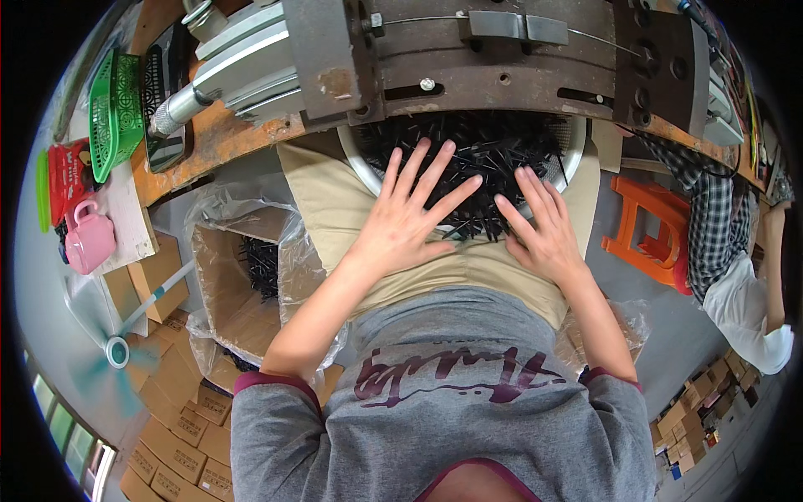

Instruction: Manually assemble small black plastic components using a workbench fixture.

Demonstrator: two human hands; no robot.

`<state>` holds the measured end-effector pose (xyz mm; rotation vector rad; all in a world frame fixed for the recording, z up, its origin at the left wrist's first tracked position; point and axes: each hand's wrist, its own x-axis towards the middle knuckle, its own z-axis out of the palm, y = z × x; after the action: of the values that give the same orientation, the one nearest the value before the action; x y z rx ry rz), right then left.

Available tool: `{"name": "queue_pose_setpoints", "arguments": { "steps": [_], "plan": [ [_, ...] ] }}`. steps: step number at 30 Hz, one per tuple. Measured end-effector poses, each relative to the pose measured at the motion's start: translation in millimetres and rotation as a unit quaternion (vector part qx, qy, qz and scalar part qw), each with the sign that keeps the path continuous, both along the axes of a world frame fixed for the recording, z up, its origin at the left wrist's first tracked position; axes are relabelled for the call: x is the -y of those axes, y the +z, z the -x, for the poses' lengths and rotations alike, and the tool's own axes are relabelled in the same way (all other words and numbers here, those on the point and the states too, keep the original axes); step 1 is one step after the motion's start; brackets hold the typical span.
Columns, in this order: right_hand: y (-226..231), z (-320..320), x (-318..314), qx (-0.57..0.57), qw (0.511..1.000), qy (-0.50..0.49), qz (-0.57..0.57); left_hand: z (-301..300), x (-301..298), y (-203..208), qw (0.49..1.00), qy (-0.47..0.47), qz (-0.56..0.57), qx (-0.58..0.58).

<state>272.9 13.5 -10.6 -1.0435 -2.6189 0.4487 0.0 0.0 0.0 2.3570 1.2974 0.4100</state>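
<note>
A round metal-rimmed basket (358,164) rests on my lap, heaped with small, thin black parts (477,163) whose exact kind I cannot make out. My left hand (408,209) lies over the left side of the heap, palm down with its fingers spread. Over the right side is my right hand (542,230), its fingers stretched out and a little apart. Both hands touch or hover just above the black parts and grip nothing visible. Just beyond the basket stands a dark metal machine (502,75) with a slotted front plate.
On my left, a plastic-lined carton (238,293) holds more black parts. A green basket (115,113), a pink jug (89,237) and a fan (117,351) are farther left. To the right are an orange stool (644,230) and another person's checked trousers (711,209). Stacked cartons (180,443) stand lower left.
</note>
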Motion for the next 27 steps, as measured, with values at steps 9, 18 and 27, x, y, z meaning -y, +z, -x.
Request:
{"name": "queue_pose_setpoints", "arguments": {
  "steps": [9, 18, 27],
  "plan": [
    [-21, 42, -64, -0.017, 0.999, 0.024, -0.039, -8, -38, -35, 0.994, 0.088, -0.053, 0.039],
    [-33, 45, -99, -0.003, 0.999, -0.054, 0.001, 1, -69, -58, 0.986, 0.155, -0.049, 0.026],
    [28, 31, -72, -0.014, 0.992, -0.124, -0.028, 19, -43, -10, 0.978, 0.202, -0.045, -0.015]
  ]
}}
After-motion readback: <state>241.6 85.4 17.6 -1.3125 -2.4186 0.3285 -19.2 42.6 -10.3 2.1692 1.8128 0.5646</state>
